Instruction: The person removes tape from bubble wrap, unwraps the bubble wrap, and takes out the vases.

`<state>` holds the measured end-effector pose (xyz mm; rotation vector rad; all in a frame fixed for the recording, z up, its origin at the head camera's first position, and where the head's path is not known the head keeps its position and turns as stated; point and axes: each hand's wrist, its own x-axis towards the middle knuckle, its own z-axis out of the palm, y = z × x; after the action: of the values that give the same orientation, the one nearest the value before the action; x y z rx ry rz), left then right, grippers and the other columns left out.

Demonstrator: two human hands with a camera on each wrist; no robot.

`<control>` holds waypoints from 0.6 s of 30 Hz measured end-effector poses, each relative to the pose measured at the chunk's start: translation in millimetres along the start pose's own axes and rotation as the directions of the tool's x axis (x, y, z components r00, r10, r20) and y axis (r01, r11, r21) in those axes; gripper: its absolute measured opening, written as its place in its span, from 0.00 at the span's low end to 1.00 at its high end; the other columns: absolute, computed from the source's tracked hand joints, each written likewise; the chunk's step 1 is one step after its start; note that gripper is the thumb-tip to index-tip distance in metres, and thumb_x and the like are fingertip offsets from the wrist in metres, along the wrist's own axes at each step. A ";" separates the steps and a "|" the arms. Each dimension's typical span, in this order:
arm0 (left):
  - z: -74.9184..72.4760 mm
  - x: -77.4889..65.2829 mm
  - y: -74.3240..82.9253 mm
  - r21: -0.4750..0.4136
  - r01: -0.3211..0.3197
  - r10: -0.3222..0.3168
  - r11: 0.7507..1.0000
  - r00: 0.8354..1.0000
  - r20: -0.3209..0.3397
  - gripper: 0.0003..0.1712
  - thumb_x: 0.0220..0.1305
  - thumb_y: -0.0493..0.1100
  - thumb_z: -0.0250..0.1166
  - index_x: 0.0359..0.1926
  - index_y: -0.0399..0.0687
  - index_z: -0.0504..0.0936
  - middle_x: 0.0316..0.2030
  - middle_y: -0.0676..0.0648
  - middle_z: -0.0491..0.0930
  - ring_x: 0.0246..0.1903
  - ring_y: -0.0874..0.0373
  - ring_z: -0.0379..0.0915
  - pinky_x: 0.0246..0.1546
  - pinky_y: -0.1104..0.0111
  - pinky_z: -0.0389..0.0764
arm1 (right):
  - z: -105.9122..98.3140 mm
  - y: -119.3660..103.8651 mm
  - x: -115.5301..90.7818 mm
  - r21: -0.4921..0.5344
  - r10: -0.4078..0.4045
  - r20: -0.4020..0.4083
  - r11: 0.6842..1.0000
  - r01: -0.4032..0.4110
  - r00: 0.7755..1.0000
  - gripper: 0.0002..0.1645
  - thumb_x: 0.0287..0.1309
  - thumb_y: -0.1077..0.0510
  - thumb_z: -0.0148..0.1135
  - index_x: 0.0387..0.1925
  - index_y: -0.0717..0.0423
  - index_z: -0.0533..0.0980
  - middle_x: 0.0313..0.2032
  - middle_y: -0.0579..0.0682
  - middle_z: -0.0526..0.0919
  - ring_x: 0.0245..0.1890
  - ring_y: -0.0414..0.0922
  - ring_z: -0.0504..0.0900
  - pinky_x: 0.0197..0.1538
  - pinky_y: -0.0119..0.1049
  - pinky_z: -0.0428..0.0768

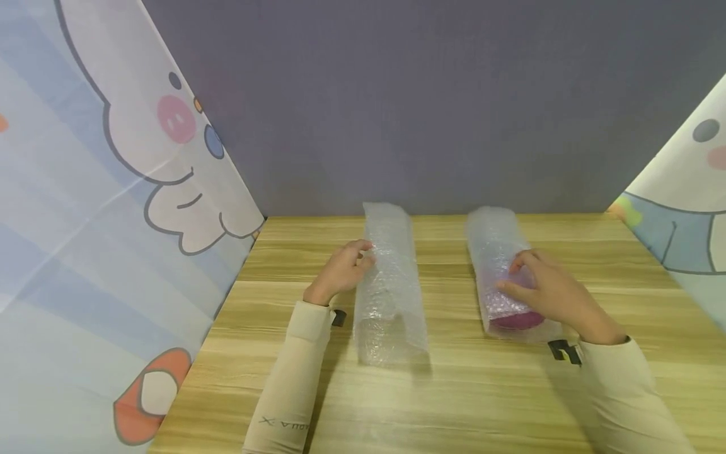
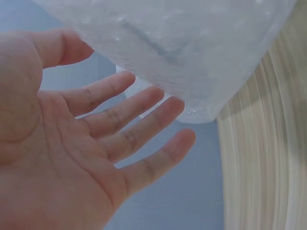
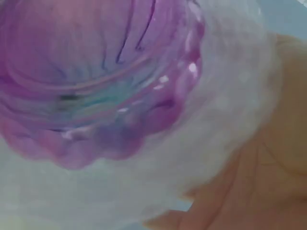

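On the table lie two long bubble-wrap pieces. My left hand (image 1: 343,271) is at the left edge of the left bubble wrap (image 1: 391,271), its fingertips right at the edge. In the left wrist view the palm faces up to the camera and the fingers (image 2: 129,136) spread loosely under the wrap. My right hand (image 1: 547,287) rests over the right side of the right bubble wrap (image 1: 490,239), thumb and fingers apart on top. A purple glass piece (image 1: 517,320) with a scalloped rim shows through the wrap's near end; the right wrist view shows this purple glass (image 3: 110,120) up close.
The wood-grain table (image 1: 454,403) ends at a grey back panel (image 1: 397,107). Cartoon-printed sheets (image 1: 68,157) stand along the left and right sides. A small black piece (image 1: 564,352) sits by the right cuff.
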<state>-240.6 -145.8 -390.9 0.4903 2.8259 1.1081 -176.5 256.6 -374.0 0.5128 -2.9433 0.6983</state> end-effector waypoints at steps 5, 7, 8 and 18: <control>3.1 2.0 1.2 0.009 -0.021 0.021 1.000 1.000 0.008 0.27 0.78 0.51 0.54 0.72 0.48 0.71 0.70 0.43 0.71 0.66 0.43 0.72 0.60 0.51 0.80 | -7.6 12.0 -8.9 0.012 0.111 0.003 0.994 -0.111 0.994 0.32 0.66 0.39 0.64 0.52 0.63 0.71 0.50 0.66 0.76 0.37 0.55 0.77 0.35 0.43 0.75; 4.7 2.5 1.8 0.017 -0.028 0.028 0.999 1.000 0.013 0.26 0.78 0.50 0.54 0.72 0.49 0.71 0.70 0.44 0.71 0.66 0.44 0.71 0.61 0.51 0.80 | -8.3 12.3 -10.1 0.020 0.114 -0.004 0.993 -0.114 0.993 0.37 0.67 0.40 0.64 0.57 0.69 0.68 0.51 0.71 0.75 0.42 0.62 0.78 0.40 0.54 0.78; 5.4 2.9 2.2 0.018 -0.034 0.034 0.999 0.999 0.015 0.26 0.78 0.50 0.54 0.72 0.49 0.71 0.70 0.44 0.71 0.66 0.44 0.71 0.61 0.51 0.80 | -7.9 11.4 -10.3 0.018 0.106 -0.017 0.994 -0.106 0.994 0.39 0.67 0.41 0.64 0.59 0.71 0.67 0.54 0.74 0.74 0.46 0.66 0.77 0.44 0.59 0.78; 12.2 6.3 6.9 0.059 -0.092 0.092 0.994 0.996 0.017 0.27 0.78 0.51 0.55 0.72 0.48 0.70 0.70 0.45 0.70 0.62 0.45 0.75 0.61 0.52 0.79 | 5.1 -5.7 -5.3 -0.055 0.005 -0.087 0.998 -0.010 0.996 0.37 0.64 0.44 0.68 0.63 0.67 0.71 0.67 0.77 0.64 0.64 0.82 0.57 0.60 0.79 0.57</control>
<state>-242.5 -131.1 -394.9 0.6367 2.8573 1.0324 -169.6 251.1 -377.0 0.4549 -2.8763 0.6206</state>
